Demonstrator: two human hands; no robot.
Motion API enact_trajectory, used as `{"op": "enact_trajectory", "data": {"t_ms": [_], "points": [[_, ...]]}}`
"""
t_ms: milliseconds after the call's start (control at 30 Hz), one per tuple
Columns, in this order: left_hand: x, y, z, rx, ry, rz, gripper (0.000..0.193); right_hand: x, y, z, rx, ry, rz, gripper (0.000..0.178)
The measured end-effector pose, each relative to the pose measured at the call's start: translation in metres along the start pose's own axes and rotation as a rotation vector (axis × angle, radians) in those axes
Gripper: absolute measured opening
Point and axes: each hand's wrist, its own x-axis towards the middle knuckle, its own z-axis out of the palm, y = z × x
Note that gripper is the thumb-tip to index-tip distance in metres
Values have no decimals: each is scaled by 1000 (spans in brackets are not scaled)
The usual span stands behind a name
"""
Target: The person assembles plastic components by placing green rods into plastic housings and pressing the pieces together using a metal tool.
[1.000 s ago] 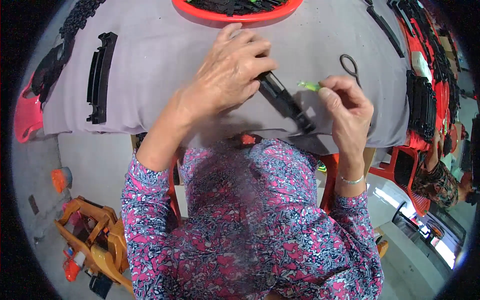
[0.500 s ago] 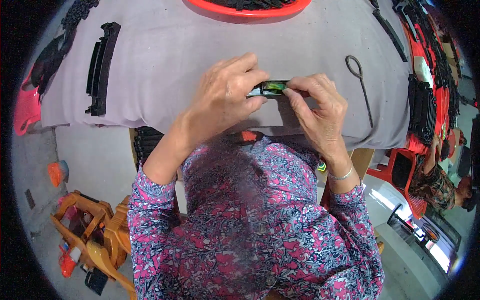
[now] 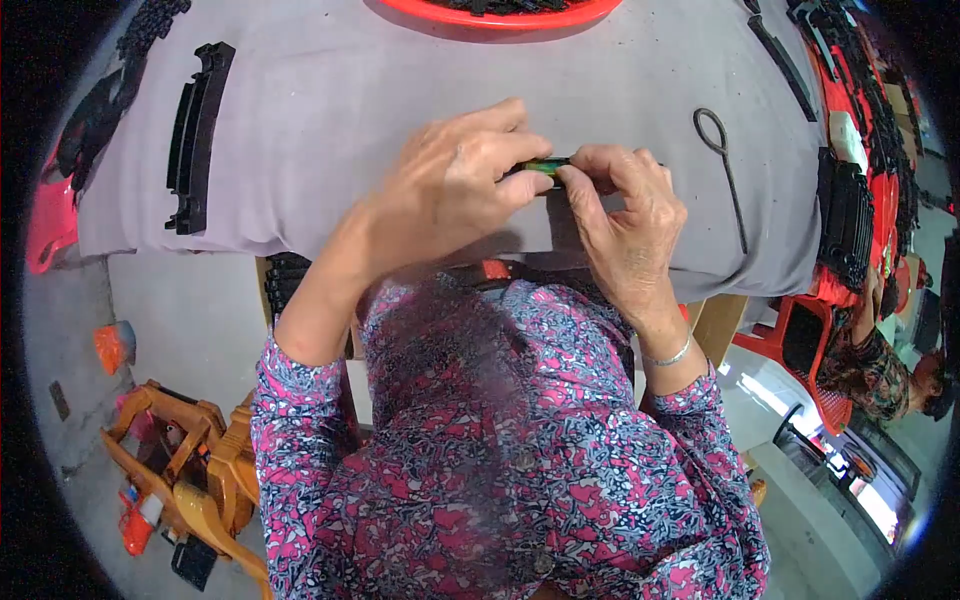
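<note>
Green insert (image 3: 541,166) lying left to right, flanked at both ends

It's showing between the dark edges of a slim black plastic bar (image 3: 562,160), out over the grey tablecloth (image 3: 350,120), long axis running across the person's front. Left hand (image 3: 460,165) is gripping the bar from the left, thumb and forefinger clamping opposite edges. Right hand (image 3: 635,205) is closing around it from the right, thumb tip meeting the insert's right end, so the insert is lying just leftward of that thumb. How firmly it's seating, I can't tell. A looped metal rod (image 3: 733,195) is resting well apart, rightward.
</note>
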Motion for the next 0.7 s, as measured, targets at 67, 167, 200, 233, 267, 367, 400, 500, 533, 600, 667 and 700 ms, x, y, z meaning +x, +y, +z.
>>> {"op": "enact_trajectory", "data": {"t_ms": [67,167,200,233,267,367,400,500,533,600,667,700], "points": [[3,-4,-1,-26,-33,15,23,0,-2,0,1,-4,5,8],[9,-7,4,42,-30,4,21,1,-2,1,6,-3,20,8],[11,-7,3,-13,-60,-38,21,1,-2,1,14,1,25,8],[13,-7,2,-67,-92,-78,21,0,-1,1,13,2,26,8],[12,-8,3,-68,-93,-76,21,0,-1,2,11,14,19,8],[9,-8,6,-57,-43,-50,20,1,0,0,-10,15,-7,7],[8,-7,7,-30,-26,-48,20,1,0,-2,-29,4,-25,7],[6,-7,9,20,0,-39,19,1,3,-4,36,-2,-10,10],[6,-8,10,42,8,-33,19,0,4,-6,34,-1,-9,10],[6,-7,10,28,18,-41,18,-1,7,-11,140,13,128,13],[5,-5,10,17,28,-53,18,-4,9,-15,174,7,114,14],[4,-5,9,23,18,-60,17,-5,10,-16,206,1,99,16]]}}
